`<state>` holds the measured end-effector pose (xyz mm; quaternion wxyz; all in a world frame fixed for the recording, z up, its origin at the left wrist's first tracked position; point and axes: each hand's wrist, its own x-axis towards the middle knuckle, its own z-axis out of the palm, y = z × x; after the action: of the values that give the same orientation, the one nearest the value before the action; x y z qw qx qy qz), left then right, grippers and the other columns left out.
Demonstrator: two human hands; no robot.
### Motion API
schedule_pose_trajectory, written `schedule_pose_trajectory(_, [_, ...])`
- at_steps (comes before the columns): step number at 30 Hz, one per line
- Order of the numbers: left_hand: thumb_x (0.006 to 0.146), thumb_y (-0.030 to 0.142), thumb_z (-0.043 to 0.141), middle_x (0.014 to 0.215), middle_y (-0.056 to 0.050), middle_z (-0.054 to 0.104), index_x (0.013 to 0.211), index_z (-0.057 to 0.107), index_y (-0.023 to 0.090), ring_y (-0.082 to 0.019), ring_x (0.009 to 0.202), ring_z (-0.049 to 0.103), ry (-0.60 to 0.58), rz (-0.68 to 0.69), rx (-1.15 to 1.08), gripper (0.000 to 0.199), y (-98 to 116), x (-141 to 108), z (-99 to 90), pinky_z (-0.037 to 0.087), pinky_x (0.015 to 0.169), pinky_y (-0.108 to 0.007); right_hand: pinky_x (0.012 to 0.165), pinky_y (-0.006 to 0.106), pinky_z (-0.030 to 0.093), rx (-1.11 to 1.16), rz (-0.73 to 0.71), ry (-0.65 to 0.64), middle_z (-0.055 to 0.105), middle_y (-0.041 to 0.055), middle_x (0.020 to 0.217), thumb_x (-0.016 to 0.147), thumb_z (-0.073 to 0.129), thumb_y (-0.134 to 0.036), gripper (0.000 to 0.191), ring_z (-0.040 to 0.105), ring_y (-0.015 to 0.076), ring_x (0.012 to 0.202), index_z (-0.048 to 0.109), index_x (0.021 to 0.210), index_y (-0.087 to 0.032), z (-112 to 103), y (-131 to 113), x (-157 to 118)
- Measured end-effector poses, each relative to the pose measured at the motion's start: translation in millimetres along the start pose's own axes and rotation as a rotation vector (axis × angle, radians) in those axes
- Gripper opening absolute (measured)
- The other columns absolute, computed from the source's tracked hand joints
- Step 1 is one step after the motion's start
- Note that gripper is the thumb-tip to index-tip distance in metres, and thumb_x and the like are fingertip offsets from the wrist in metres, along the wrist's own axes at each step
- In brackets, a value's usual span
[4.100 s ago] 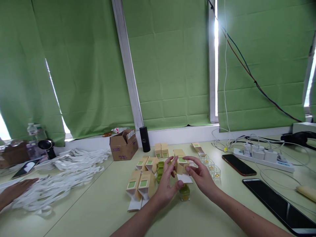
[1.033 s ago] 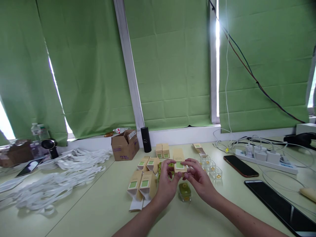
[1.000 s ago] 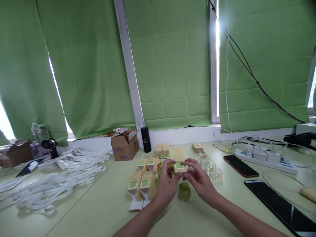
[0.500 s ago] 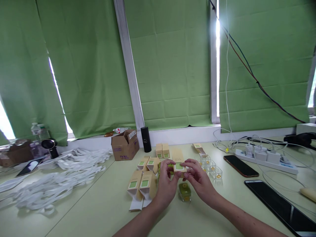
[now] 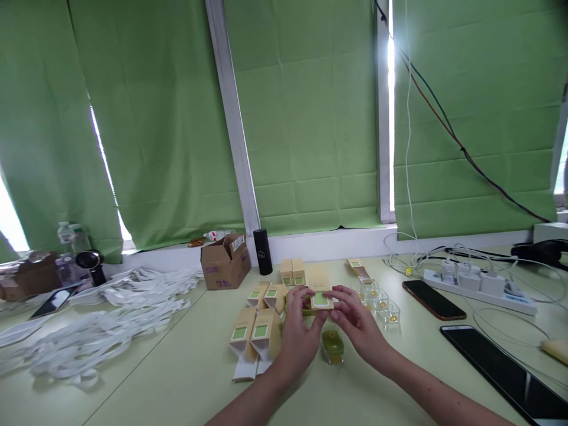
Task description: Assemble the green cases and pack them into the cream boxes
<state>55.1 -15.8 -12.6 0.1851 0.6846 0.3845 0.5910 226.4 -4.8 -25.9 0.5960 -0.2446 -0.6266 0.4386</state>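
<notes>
Between both hands is a small cream box (image 5: 320, 300) with a green label window. My left hand (image 5: 300, 331) grips its left side, fingers bent over the top edge and thumb below. The fingertips of my right hand (image 5: 358, 325) hold its right side. Just below the box a green glass bottle (image 5: 332, 346) lies on the table. To the left stand several cream boxes (image 5: 266, 325) with green windows, the front pair with flaps open toward me. Several small clear glass pieces with gold centres (image 5: 381, 302) are right of my right hand.
A cardboard box (image 5: 225, 263) and a black cylinder (image 5: 262, 251) stand at the back. White straps (image 5: 119, 322) are heaped on the left. Rightward are a phone (image 5: 433, 299), a black tablet (image 5: 506, 367), and a power strip (image 5: 481, 290) with tangled cables.
Both hands still hold the small box, which has shifted very slightly and tilted, its window facing me a little more. Nothing else has visibly moved.
</notes>
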Motion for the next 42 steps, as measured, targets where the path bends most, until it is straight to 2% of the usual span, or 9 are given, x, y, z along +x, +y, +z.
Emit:
schedule_pose_trajectory(5, [0.1,0.038,0.064,0.151,-0.012,0.046,0.134,0.062,0.032,-0.034,0.145,0.042,-0.014,0.055,0.184,0.035,-1.7,-3.8,-4.2,0.038,0.118,-0.056,0.12,0.048,0.045,0.064,0.036,-0.028,0.042,0.0094,0.159,0.088,0.077,-0.061,0.05,0.056,0.0307,0.14,0.071,0.13,-0.034,-1.4,-0.3,1.5])
schedule_pose_trajectory(10, [0.1,0.037,0.062,0.155,-0.012,0.044,0.146,0.058,0.035,-0.036,0.15,0.036,-0.017,0.136,0.273,0.046,-1.5,-5.1,-4.9,0.035,0.121,-0.059,0.128,0.053,0.032,0.078,0.024,-0.092,0.052,0.0069,0.158,0.096,0.071,-0.054,0.062,0.049,0.0277,0.147,0.05,0.151,-0.038,-1.0,-3.9,-1.6])
schedule_pose_trajectory(16, [0.104,0.038,0.055,0.154,-0.014,0.047,0.156,0.045,0.031,-0.034,0.148,0.039,0.006,0.163,0.356,0.054,-3.5,-3.2,-4.6,0.037,0.12,-0.059,0.127,0.059,0.029,0.03,-0.026,-0.101,0.031,0.0034,0.173,0.104,0.057,-0.052,0.064,0.037,0.0291,0.154,0.027,0.16,-0.046,-0.3,-6.5,-9.9])
schedule_pose_trajectory(20, [0.104,0.041,0.055,0.154,-0.014,0.048,0.154,0.043,0.029,-0.034,0.147,0.042,0.04,0.117,0.258,0.053,-7.7,-2.7,-4.0,0.038,0.12,-0.057,0.129,0.06,0.022,-0.043,-0.093,-0.129,0.02,0.0022,0.177,0.106,0.053,-0.049,0.065,0.024,0.0283,0.161,0.02,0.162,-0.047,0.7,-6.9,-13.3])
schedule_pose_trajectory(24, [0.101,0.044,0.059,0.149,-0.015,0.052,0.148,0.042,0.027,-0.033,0.14,0.051,0.069,0.028,0.085,0.053,-13.6,-2.8,-1.7,0.043,0.116,-0.054,0.131,0.057,0.017,-0.092,-0.174,-0.21,0.018,0.0032,0.177,0.108,0.049,-0.045,0.065,0.015,0.0257,0.164,0.015,0.164,-0.044,1.9,-11.6,-16.1])
schedule_pose_trajectory(31, [0.096,0.051,0.067,0.148,-0.015,0.052,0.143,0.039,0.026,-0.031,0.14,0.05,0.117,-0.097,-0.09,0.06,-11.6,2.9,-0.8,0.043,0.116,-0.05,0.129,0.05,0.03,-0.264,-0.259,-0.319,0.023,0.0056,0.174,0.111,0.04,-0.037,0.055,0.022,0.0258,0.161,0.024,0.164,-0.038,-2.1,-18.0,-20.2])
schedule_pose_trajectory(35, [0.093,0.048,0.071,0.142,-0.016,0.058,0.136,0.044,0.024,-0.03,0.131,0.058,0.133,-0.159,-0.167,0.057,-13.7,11.1,-5.2,0.05,0.109,-0.046,0.122,0.051,0.041,-0.314,-0.264,-0.301,0.043,0.0099,0.163,0.109,0.044,-0.032,0.052,0.04,0.0273,0.153,0.032,0.16,-0.035,-3.9,-10.3,-17.3])
schedule_pose_trajectory(38, [0.086,0.042,0.077,0.135,-0.015,0.063,0.13,0.048,0.022,-0.029,0.124,0.064,0.122,-0.233,-0.269,0.057,-23.5,16.4,-9.3,0.052,0.104,-0.044,0.11,0.051,0.051,-0.432,-0.244,-0.219,0.063,0.0113,0.14,0.104,0.05,-0.026,0.04,0.059,0.0289,0.133,0.05,0.144,-0.031,-6.7,-4.7,-12.4])
schedule_pose_trajectory(42, [0.073,0.028,0.082,0.128,-0.014,0.068,0.121,0.054,0.02,-0.029,0.116,0.067,0.166,-0.31,-0.331,0.056,-36.0,21.6,-12.4,0.054,0.1,-0.044,0.097,0.049,0.053,-0.717,-0.202,-0.227,0.07,0.0106,0.119,0.092,0.06,-0.023,0.028,0.063,0.0304,0.111,0.063,0.12,-0.025,-12.1,-9.2,-6.5])
